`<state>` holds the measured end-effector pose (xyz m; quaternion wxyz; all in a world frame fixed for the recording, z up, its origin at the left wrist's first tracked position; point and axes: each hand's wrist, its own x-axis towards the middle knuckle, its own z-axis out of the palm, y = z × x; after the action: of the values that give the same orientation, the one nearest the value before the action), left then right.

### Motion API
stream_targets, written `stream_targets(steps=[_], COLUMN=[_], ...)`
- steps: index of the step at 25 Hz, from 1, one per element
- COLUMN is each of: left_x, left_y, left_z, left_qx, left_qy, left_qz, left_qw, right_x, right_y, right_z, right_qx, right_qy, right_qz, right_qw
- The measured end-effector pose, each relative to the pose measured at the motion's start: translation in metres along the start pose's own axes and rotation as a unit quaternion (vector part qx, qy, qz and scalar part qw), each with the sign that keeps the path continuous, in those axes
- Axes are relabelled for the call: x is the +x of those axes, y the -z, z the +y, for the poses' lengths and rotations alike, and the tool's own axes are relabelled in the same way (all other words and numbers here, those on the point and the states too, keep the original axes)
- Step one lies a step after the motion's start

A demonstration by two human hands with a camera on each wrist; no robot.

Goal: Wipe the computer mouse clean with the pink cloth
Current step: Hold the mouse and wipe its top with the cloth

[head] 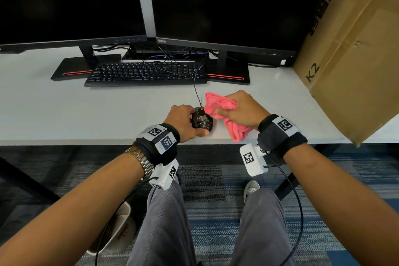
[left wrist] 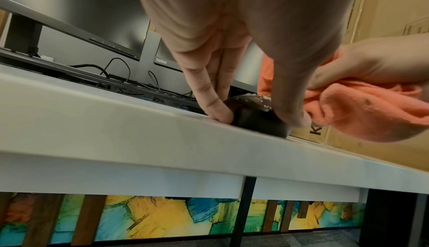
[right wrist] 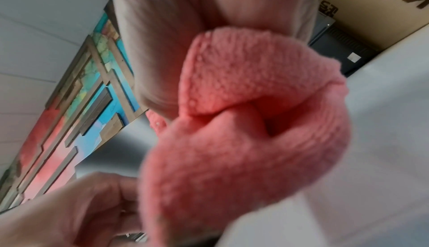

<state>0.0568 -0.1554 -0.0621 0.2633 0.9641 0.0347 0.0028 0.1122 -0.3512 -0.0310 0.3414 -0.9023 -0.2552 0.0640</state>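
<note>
Fingers [left wrist: 209, 93] of the left hand [head: 183, 121] curl down over the computer mouse [head: 201, 120], pinning it between fingertips on its far-left flank and the thumb at its near edge, with the black shell on the bench [head: 86, 110] close to the front lip. Right-hand fingers [head: 224, 112] are closed round the pink cloth [head: 218, 103], bunched into a wad; one fold sticks up just beyond them and a loose tail hangs below the right hand [head: 244, 112], touching or nearly touching the bench.

Mouse against fingers: it sits directly under the left fingers, and just to the left of the right fingers, with the cloth's leading fold just beside the mouse's right shoulder; whether it already touches is not clear. Pale, wet-looking smears show on the mouse's top.

Risks, as I judge them: the left thumb and fingers cover much of the shell, so those patches would go unwiped unless the grip shifts. A hard sideways stroke could push the mouse toward the near edge, since it lies close to it. The cable [head: 195, 90] runs away beyond the fingers to the keyboard [head: 146, 72]; the trailing cloth could snag it.
</note>
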Motion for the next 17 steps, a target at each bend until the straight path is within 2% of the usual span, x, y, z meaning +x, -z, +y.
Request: stream_targets(steps=[8, 13, 17], left_x=[-0.001, -0.002, -0.003], left_y=[0.003, 0.003, 0.003], left_z=[0.004, 0.004, 0.002], left_qx=[0.006, 0.012, 0.003], left_qy=[-0.01, -0.009, -0.004], left_qz=[-0.01, -0.01, -0.009], left_qw=[1.0, 1.0, 1.0], right_x=[0.0, -0.003, 0.016], right_y=[-0.017, -0.006, 0.008], right_z=[-0.001, -0.005, -0.004], right_qx=[-0.022, -0.041, 0.042], right_qy=[0.0, 0.015, -0.027], right_qz=[0.007, -0.012, 0.018], right_qw=[1.0, 0.999, 0.999])
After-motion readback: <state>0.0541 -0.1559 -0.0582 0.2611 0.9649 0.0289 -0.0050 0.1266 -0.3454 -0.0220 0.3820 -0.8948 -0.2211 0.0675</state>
